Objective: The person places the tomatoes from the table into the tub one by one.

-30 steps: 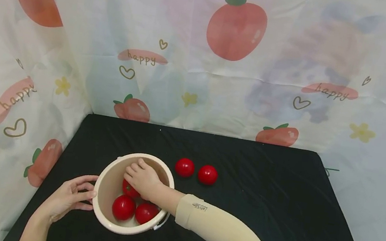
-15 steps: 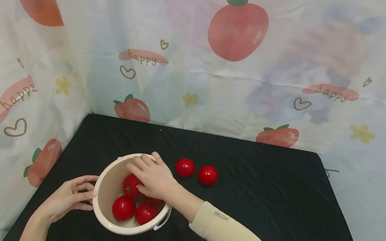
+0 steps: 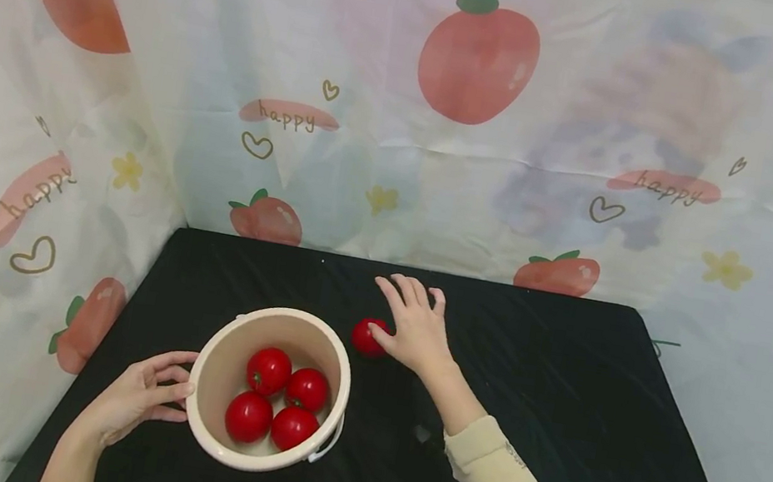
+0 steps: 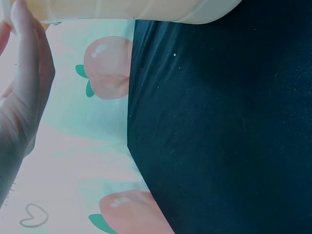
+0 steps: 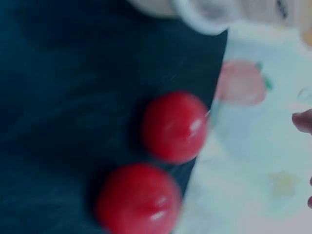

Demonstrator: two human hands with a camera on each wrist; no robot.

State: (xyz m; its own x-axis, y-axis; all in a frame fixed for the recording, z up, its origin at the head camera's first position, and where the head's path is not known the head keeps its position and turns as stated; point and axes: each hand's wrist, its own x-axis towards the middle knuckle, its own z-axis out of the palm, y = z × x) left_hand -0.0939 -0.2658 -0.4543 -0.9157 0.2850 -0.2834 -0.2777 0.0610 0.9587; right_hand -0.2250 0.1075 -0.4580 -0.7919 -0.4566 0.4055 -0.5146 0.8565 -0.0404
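A cream bucket (image 3: 199,430) stands on the black-covered table with several red tomatoes (image 3: 248,416) inside. My left hand (image 3: 138,395) touches the bucket's left side, its fingers fairly straight at the rim. In the left wrist view that hand (image 4: 27,83) is by the bucket (image 4: 141,9). My right hand (image 3: 414,330) is over the loose tomatoes, fingers spread and holding nothing. One loose tomato (image 3: 365,337) shows beside its thumb; the hand covers the other in the head view. The right wrist view shows both, the left one (image 5: 175,126) and the right one (image 5: 139,200), blurred.
A white handle (image 3: 327,442) hangs at the bucket's right side. Black cloth (image 3: 557,411) covers the table. Behind and to the left hangs a pale fruit-print curtain (image 3: 335,182).
My right hand has let go of a tomato inside the bucket, risen out, and moved right to the two loose tomatoes. The left hand and bucket have stayed in place.
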